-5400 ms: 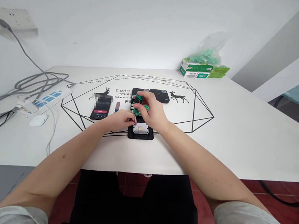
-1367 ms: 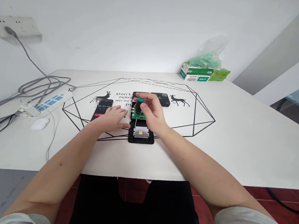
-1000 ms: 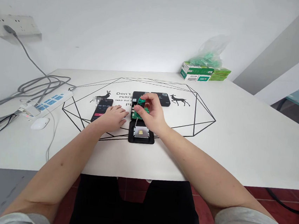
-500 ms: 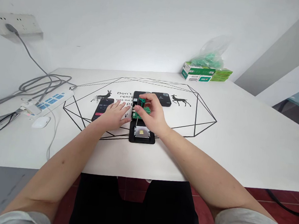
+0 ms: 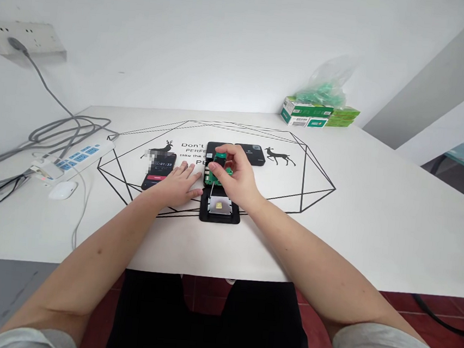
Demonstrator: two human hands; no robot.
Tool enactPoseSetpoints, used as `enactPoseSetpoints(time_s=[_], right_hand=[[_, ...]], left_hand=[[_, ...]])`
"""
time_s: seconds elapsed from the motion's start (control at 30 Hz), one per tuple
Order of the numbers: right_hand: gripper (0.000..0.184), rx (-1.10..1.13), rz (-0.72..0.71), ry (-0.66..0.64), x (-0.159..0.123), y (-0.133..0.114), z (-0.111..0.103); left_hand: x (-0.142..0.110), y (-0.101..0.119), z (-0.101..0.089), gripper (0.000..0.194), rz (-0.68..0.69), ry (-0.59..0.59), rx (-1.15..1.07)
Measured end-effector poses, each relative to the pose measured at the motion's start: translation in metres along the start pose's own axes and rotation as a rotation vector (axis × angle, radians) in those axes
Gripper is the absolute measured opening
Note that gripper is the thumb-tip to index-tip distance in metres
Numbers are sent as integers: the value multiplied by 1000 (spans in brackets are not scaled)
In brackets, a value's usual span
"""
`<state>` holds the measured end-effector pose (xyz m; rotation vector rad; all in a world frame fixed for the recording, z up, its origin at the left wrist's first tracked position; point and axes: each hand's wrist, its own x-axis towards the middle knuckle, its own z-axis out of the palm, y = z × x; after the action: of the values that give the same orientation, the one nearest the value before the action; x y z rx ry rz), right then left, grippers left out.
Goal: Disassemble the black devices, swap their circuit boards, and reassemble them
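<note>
My right hand [image 5: 237, 177] is closed around a screwdriver with a green and black handle [image 5: 219, 161]. Its thin metal shaft points down at the lower edge of a green circuit board [image 5: 210, 179], which my fingers partly cover. The board sits in a black case. Just below lies a black cover [image 5: 236, 218] carrying a silver metal plate [image 5: 225, 207] with a small yellowish square on it. Fingers spread, my left hand [image 5: 176, 186] rests flat on the table left of the board, its thumb close to the cover's edge and its fingers beside a phone [image 5: 159, 170] showing a timer.
Another black case [image 5: 255, 155] lies behind my right hand. To the left are a power strip [image 5: 81, 158], coiled grey cables and a white earbud case [image 5: 63, 190]. Green and white boxes [image 5: 307, 109] with a plastic bag on top stand at the back right.
My left hand has slid slightly towards me, uncovering more of the phone's screen. My right hand keeps the screwdriver in nearly the same place.
</note>
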<state>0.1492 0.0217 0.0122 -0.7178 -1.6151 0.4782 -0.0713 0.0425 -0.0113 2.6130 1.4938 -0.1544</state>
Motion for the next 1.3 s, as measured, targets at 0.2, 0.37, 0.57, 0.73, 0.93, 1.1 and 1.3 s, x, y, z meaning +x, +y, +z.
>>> enactPoseSetpoints(time_s=[0.2, 0.37, 0.57, 0.73, 0.93, 1.1, 1.3], right_hand=[[27, 70, -9, -48, -1, -4, -3], [29, 126, 50, -57, -2, -1, -1], [30, 17, 33, 5, -1, 0, 2], [29, 22, -11, 2, -2, -1, 0], [33, 84, 55, -84, -4, -3, -1], [30, 54, 44, -56, 0, -1, 1], [35, 38, 17, -63, -1, -1, -1]], left_hand=[[-1, 4, -1, 78, -24, -7, 18], [-2, 4, -1, 78, -16, -22, 34], [2, -1, -1, 67, 25, 62, 88], [4, -8, -3, 41, 105, 201, 114], [3, -8, -5, 33, 168, 285, 125], [5, -7, -5, 36, 150, 262, 125], [9, -7, -7, 35, 156, 275, 139]])
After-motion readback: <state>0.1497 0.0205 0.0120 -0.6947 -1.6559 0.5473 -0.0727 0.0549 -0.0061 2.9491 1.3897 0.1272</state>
